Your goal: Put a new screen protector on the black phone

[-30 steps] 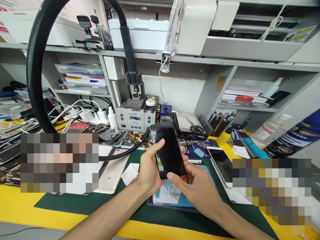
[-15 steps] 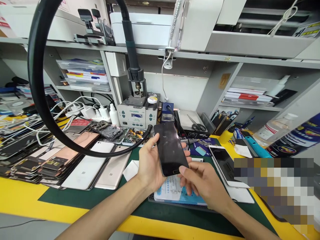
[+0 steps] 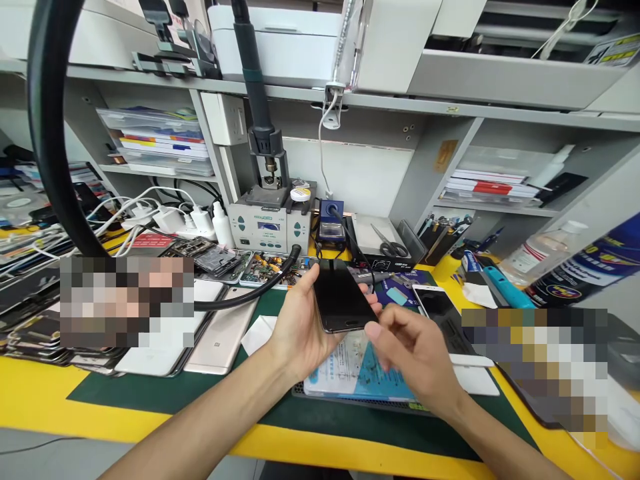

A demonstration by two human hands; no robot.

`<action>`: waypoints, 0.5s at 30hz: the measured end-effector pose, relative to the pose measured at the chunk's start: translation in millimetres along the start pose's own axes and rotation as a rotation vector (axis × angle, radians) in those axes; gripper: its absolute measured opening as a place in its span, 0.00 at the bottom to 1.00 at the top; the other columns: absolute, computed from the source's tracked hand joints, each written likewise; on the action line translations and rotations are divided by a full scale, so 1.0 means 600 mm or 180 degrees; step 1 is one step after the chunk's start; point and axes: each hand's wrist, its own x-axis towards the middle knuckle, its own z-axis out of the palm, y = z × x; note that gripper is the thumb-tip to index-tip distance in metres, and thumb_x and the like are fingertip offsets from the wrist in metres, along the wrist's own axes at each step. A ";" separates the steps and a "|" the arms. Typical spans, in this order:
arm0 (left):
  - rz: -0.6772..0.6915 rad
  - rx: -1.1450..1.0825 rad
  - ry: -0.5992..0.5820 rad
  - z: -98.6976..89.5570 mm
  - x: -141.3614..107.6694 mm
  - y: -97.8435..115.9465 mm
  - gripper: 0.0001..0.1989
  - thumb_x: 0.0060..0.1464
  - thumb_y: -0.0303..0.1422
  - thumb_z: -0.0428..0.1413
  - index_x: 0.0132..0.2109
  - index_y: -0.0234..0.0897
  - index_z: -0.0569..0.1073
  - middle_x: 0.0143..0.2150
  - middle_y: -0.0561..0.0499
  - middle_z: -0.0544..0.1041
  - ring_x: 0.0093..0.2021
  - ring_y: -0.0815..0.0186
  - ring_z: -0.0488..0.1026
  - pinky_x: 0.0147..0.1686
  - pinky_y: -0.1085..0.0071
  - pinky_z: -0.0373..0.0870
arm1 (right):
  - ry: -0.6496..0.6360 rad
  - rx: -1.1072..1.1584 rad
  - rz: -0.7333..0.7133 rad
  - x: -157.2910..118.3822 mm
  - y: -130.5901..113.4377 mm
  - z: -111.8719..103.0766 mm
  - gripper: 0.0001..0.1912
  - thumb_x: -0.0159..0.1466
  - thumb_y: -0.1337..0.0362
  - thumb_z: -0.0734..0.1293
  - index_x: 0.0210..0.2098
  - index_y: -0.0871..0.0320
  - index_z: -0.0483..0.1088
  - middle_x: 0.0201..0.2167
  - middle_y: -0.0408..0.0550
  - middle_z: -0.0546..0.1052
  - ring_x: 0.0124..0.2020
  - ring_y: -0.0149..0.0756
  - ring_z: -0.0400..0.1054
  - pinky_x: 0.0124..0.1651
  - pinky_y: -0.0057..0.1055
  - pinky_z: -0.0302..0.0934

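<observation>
A black smartphone (image 3: 343,297) lies across my left hand (image 3: 296,320), whose thumb runs along its left edge while fingertips show past the right edge. The screen is dark and the phone tilts away, its home-button end toward me. At the lower right corner my right hand (image 3: 417,357) has its thumb against the phone, with the other fingers curled; where they end is partly hidden. Beneath both hands is a blue and white printed pad (image 3: 350,373) on a dark mesh tray.
White and gold phones (image 3: 220,333) and stacked phone parts (image 3: 35,333) lie left. A white-framed phone (image 3: 443,317) is at right. Behind stands a hot-air station (image 3: 270,227), its black hose (image 3: 47,133) looping across the left. Scissors (image 3: 390,243) and a clear bottle (image 3: 543,253) sit farther back.
The phone has tilted flatter, its far end tipping away, and its screen looks darker. My right thumb has moved from the front near the home button to the corner edge. The view has shifted slightly.
</observation>
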 end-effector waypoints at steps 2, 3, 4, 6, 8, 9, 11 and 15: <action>-0.0085 0.0040 0.0107 -0.001 0.002 -0.002 0.31 0.70 0.46 0.41 0.51 0.20 0.74 0.40 0.32 0.81 0.42 0.52 0.82 0.41 0.60 0.80 | 0.0455 -0.0749 -0.1116 -0.001 0.001 -0.002 0.13 0.62 0.64 0.74 0.30 0.56 0.65 0.25 0.39 0.64 0.24 0.29 0.57 0.27 0.29 0.55; -0.0107 0.0050 0.0144 -0.001 0.002 -0.003 0.30 0.70 0.46 0.42 0.51 0.20 0.74 0.40 0.33 0.81 0.41 0.53 0.82 0.40 0.62 0.80 | 0.0622 -0.1171 -0.1696 0.000 0.000 -0.003 0.12 0.60 0.67 0.75 0.36 0.56 0.67 0.28 0.41 0.65 0.27 0.31 0.59 0.29 0.30 0.57; -0.0102 0.0047 0.0159 -0.001 0.003 -0.004 0.30 0.70 0.46 0.42 0.51 0.20 0.75 0.40 0.33 0.81 0.40 0.53 0.82 0.39 0.63 0.80 | 0.0703 -0.1546 -0.2162 0.001 -0.001 -0.003 0.14 0.59 0.69 0.76 0.41 0.57 0.69 0.32 0.44 0.67 0.31 0.34 0.61 0.32 0.33 0.61; -0.0080 0.0000 0.0115 -0.002 0.004 -0.008 0.28 0.70 0.45 0.43 0.51 0.22 0.75 0.40 0.34 0.81 0.40 0.55 0.82 0.39 0.64 0.80 | 0.0692 -0.1996 -0.2637 0.006 -0.007 -0.001 0.20 0.59 0.71 0.76 0.49 0.57 0.71 0.41 0.51 0.69 0.41 0.42 0.66 0.40 0.40 0.66; -0.0144 -0.0076 0.0028 -0.001 0.004 -0.011 0.28 0.70 0.44 0.42 0.51 0.23 0.75 0.41 0.35 0.81 0.40 0.55 0.81 0.39 0.63 0.80 | 0.0620 -0.2167 -0.2763 0.011 -0.012 0.001 0.18 0.60 0.72 0.75 0.49 0.56 0.73 0.47 0.55 0.69 0.49 0.48 0.67 0.47 0.47 0.68; -0.0203 -0.0112 -0.0016 0.000 0.004 -0.012 0.28 0.70 0.44 0.41 0.52 0.24 0.75 0.41 0.35 0.81 0.41 0.55 0.81 0.38 0.64 0.80 | 0.0587 -0.2199 -0.2793 0.012 -0.014 0.002 0.16 0.61 0.73 0.74 0.47 0.55 0.74 0.48 0.55 0.69 0.50 0.49 0.66 0.49 0.49 0.68; -0.0341 -0.0162 -0.0039 0.001 0.002 -0.015 0.28 0.70 0.45 0.41 0.51 0.24 0.75 0.41 0.35 0.81 0.40 0.55 0.81 0.34 0.67 0.79 | 0.0564 -0.2264 -0.2848 0.014 -0.016 0.003 0.13 0.61 0.75 0.73 0.43 0.55 0.75 0.48 0.55 0.70 0.52 0.50 0.67 0.50 0.51 0.68; -0.0465 -0.0240 0.0031 0.002 -0.001 -0.018 0.30 0.70 0.47 0.40 0.48 0.23 0.75 0.39 0.35 0.80 0.38 0.57 0.81 0.27 0.71 0.76 | 0.0582 -0.2353 -0.2929 0.011 -0.015 0.002 0.12 0.60 0.77 0.72 0.40 0.57 0.74 0.47 0.54 0.70 0.52 0.50 0.67 0.51 0.52 0.68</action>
